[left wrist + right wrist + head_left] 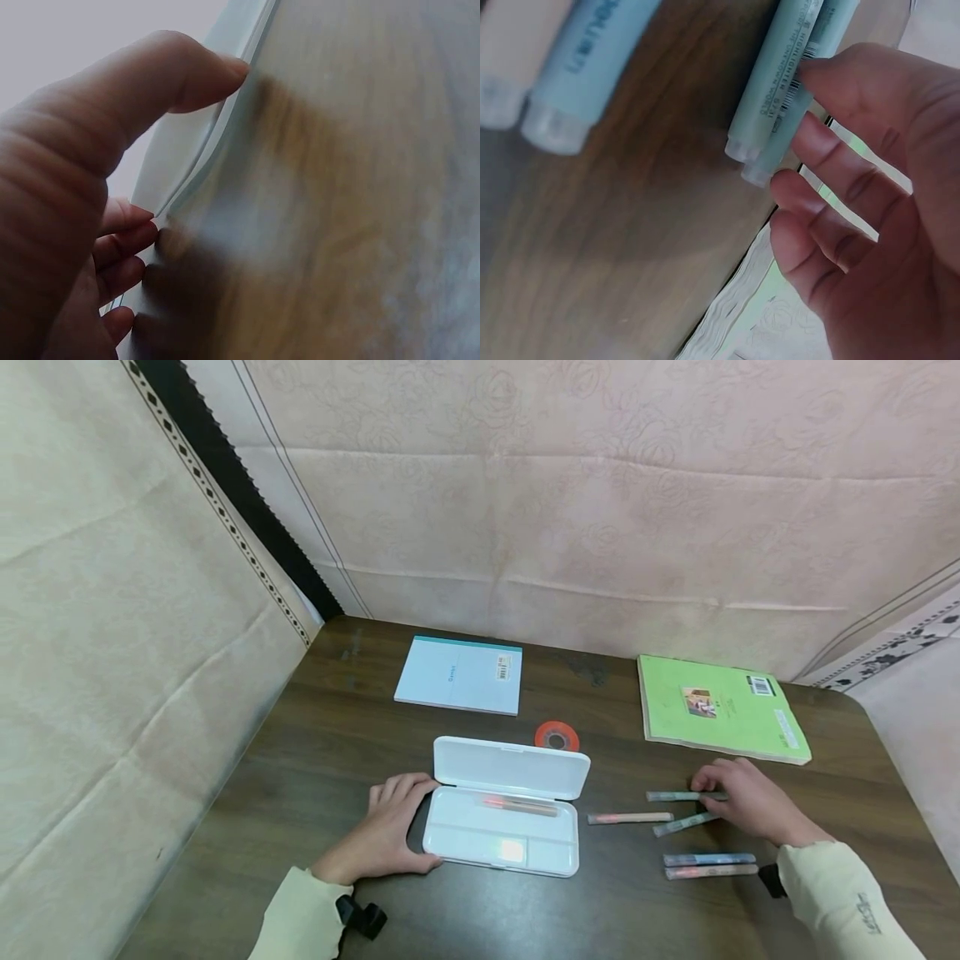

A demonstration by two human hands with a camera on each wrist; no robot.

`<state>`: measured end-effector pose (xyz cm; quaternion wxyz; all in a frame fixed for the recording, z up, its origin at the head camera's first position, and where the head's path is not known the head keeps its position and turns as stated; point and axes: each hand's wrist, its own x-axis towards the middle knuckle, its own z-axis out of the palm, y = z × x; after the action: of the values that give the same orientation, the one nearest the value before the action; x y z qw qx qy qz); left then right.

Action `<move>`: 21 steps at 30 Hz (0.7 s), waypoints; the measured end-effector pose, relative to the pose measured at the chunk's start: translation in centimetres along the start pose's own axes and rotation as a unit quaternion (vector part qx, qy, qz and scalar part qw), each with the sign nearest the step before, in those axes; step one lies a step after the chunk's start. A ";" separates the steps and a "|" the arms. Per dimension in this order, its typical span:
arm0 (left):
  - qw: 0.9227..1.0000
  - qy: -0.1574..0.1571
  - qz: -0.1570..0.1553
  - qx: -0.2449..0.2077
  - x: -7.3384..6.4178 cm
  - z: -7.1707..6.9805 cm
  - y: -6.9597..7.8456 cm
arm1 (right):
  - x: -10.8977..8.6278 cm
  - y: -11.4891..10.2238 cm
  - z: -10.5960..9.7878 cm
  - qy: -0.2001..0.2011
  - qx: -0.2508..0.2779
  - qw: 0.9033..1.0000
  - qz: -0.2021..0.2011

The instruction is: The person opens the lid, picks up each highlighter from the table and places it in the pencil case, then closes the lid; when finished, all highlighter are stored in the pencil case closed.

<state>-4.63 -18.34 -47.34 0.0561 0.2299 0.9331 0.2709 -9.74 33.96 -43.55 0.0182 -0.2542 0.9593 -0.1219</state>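
A white pencil case [501, 867] lies with its lid up in the head view, a pinkish highlighter [521, 807] inside. My left hand [390, 831] grips the left end of the case, thumb at the front corner and fingers toward the hinge; in the left wrist view the thumb [202, 75] presses along its edge. On the right, my right hand [750, 802] pinches the end of a green highlighter [667, 796]. Just below it lies a second green highlighter [678, 825], and the two overlap in the right wrist view.
A peach highlighter [630, 818] lies between case and right hand. Nearer me, a blue highlighter [708, 859] and a pink one [708, 872] lie side by side. Behind are an orange tape roll [557, 736], a light-blue notebook [457, 677] and a green book [720, 706]. Cloth hangs behind the table.
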 end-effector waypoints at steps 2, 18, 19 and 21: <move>1.000 0.000 0.000 0.000 0.0 0.0 0.0 | 0.2 0.0 0.0 -0.007 0.006 1.000 0.003; 1.000 -0.001 0.000 0.009 0.0 0.1 -0.1 | 0.5 0.4 0.1 -0.018 0.011 1.000 -0.004; 1.000 -0.001 0.000 0.008 0.0 0.1 -0.1 | 0.5 0.5 0.1 -0.017 0.009 1.000 -0.004; 1.000 -0.001 0.000 0.009 0.0 0.1 -0.1 | 0.5 0.5 0.1 -0.016 0.005 1.000 -0.004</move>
<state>-4.64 -18.36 -47.48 0.0545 0.2308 0.9354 0.2623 -10.39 34.14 -43.78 0.0343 -0.2600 0.9572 -0.1226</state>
